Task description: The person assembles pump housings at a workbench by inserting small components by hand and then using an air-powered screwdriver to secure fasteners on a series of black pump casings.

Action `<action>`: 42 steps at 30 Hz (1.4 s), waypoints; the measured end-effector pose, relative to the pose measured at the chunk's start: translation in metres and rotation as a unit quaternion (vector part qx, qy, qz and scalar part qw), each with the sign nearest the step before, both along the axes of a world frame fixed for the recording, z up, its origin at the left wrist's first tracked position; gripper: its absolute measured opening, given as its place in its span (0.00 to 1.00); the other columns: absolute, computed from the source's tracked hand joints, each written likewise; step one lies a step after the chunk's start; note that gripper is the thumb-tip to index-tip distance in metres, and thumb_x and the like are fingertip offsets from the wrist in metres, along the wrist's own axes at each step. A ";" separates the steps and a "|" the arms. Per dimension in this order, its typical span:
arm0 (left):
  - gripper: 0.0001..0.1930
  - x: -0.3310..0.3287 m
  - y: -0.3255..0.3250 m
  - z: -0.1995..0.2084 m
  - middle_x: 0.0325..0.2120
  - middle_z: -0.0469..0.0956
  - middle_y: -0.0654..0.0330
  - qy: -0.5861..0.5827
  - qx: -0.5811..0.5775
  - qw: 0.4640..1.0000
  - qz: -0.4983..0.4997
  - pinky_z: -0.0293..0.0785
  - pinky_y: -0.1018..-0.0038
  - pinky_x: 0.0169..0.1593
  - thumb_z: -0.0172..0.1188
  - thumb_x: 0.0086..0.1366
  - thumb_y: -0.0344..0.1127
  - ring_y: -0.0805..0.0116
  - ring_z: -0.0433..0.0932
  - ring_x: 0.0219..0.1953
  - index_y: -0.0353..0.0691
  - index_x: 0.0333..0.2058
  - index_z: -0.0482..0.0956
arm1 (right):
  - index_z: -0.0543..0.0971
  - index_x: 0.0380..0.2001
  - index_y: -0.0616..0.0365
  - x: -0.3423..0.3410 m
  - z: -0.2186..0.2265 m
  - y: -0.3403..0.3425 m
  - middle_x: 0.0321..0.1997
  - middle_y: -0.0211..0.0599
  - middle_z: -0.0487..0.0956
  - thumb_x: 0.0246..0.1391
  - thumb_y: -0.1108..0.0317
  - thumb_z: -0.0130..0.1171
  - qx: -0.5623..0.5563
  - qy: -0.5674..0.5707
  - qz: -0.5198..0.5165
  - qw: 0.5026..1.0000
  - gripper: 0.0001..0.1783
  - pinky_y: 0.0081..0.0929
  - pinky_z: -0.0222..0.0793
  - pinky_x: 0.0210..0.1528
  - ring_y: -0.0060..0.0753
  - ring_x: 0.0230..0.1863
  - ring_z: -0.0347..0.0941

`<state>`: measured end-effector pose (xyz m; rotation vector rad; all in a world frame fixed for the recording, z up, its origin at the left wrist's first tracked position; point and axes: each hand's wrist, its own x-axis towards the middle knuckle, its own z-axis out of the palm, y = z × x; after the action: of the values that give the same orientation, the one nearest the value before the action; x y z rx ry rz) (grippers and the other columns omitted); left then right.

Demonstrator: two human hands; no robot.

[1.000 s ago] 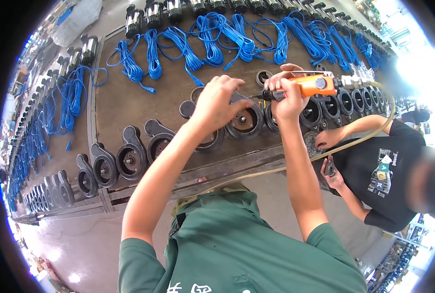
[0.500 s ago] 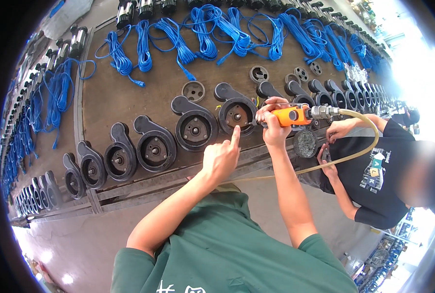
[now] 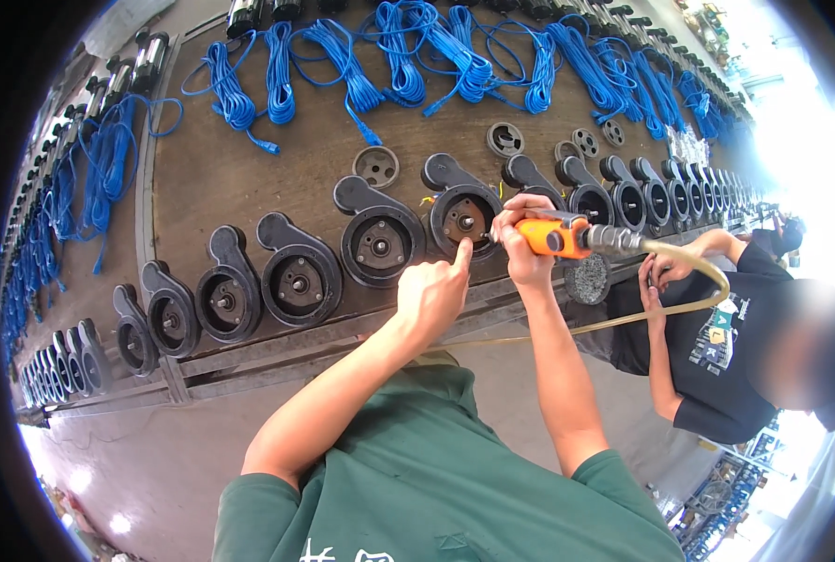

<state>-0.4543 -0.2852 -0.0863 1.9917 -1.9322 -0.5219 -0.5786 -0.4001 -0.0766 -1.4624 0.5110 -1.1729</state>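
Note:
A black round housing [image 3: 447, 217] with an arm-like top lies before me at the table's near edge, a metal shaft at its middle. My left hand [image 3: 433, 292] has its index finger stretched out to the housing's lower rim. Its other fingers are curled in, and whether anything is inside them is hidden. With my right hand [image 3: 524, 245] I grip an orange air screwdriver [image 3: 551, 238] lying sideways at the housing's right side. Its front end is mostly covered by my fingers. A yellowish air hose [image 3: 713, 273] runs from its back fitting.
More black housings [image 3: 377, 245] line the near edge on both sides. Behind them lie loose grey discs [image 3: 375, 167] and bundled blue cables [image 3: 342, 70] joined to black cylinders. To the right, a co-worker [image 3: 731, 318] works with both hands. A round speckled grey pad [image 3: 586, 279] is by the table edge.
The view has shifted slightly, so the housings sit a little farther right. My left fingertip has moved slightly right along with them. The co-worker's hands have moved. My grip on the screwdriver is unchanged.

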 end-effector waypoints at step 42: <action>0.09 -0.323 -0.179 -0.124 0.31 0.84 0.61 -0.082 -0.056 0.973 -0.210 0.64 0.65 0.47 0.57 0.57 0.35 0.60 0.74 0.46 0.47 0.26 0.88 | 0.66 0.42 0.59 -0.239 0.080 0.070 0.23 0.32 0.66 0.45 0.71 0.54 -0.121 -0.030 -0.283 0.951 0.18 0.29 0.67 0.30 0.26 0.22 0.63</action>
<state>-0.7768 -0.4640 -0.2103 1.6022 -2.4437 -0.3436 -0.8174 -0.3301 0.0032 -1.5262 0.7986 -1.7769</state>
